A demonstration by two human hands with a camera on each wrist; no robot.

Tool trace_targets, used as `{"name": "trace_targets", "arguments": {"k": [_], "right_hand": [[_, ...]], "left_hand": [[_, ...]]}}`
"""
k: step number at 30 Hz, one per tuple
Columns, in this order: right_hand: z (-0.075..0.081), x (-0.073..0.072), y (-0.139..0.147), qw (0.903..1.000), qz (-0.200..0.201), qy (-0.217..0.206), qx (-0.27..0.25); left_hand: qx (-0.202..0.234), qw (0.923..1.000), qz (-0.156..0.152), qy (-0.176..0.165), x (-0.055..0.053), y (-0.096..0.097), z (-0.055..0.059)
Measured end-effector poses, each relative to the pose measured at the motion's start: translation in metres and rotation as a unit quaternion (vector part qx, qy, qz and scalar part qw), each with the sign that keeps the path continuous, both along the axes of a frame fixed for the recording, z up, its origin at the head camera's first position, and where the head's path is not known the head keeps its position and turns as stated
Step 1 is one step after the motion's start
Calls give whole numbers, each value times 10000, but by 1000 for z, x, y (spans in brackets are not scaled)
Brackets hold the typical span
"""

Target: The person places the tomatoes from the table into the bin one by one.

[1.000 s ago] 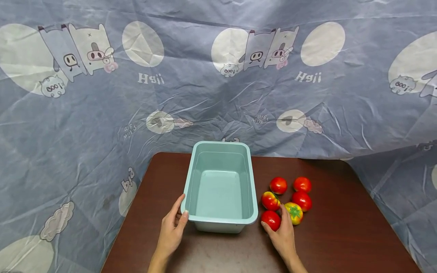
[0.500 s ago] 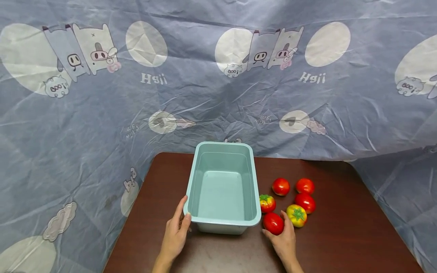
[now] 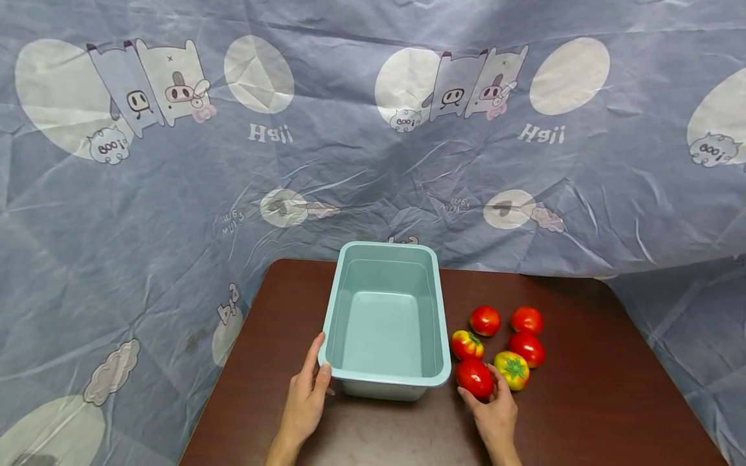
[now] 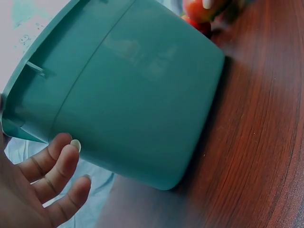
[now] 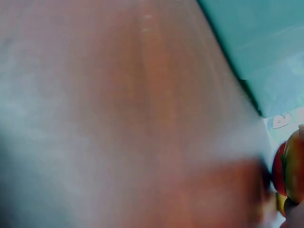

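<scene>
My left hand [image 3: 304, 402] grips the near left corner of a pale green plastic bin [image 3: 384, 377], thumb at the rim. In the left wrist view, fingers [image 4: 64, 168] curl below that rim beside the bin's outer wall. Right of the bin, my right hand [image 3: 497, 414] holds a red tomato [image 3: 474, 378] between thumb and fingers. Just behind it lies a red-and-yellow tomato [image 3: 467, 345], and a yellow-green tomato [image 3: 513, 370] lies close to the fingers. At the right wrist view's edge, a tomato [image 5: 295, 166] shows only in part.
More red tomatoes [image 3: 485, 320] lie on the brown table [image 3: 588, 388], farther back on the right. Nothing lies inside the bin. A grey-blue printed cloth [image 3: 350, 162] hangs behind the table. The right wrist view is mostly blurred.
My right hand's fingers have closed round the red tomato from its right side. The red-and-yellow tomato has rolled and turned. The left hand keeps its hold; the head view has shifted slightly.
</scene>
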State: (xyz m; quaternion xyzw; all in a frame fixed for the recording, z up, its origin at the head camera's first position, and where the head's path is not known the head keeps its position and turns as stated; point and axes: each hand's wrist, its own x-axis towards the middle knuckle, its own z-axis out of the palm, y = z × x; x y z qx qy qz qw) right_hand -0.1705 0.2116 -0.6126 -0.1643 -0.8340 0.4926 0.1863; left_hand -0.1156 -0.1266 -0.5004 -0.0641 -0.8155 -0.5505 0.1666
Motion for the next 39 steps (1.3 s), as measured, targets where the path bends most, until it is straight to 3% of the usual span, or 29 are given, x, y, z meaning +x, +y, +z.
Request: {"name": "trace_targets", "arguments": {"k": [5, 16, 24, 39], "right_hand": [[17, -1, 0, 10000, -3, 50, -53], [53, -4, -14, 9914, 427, 494, -1134], [72, -6, -19, 9902, 615, 326, -1212], [101, -8, -22, 9880, 694, 700, -1191]], "left_hand": [[51, 9998, 96, -158, 0, 2, 0], [30, 9999, 24, -140, 0, 4, -2], [167, 9992, 265, -263, 1, 5, 0], [71, 9993, 280, -233, 2, 6, 1]]}}
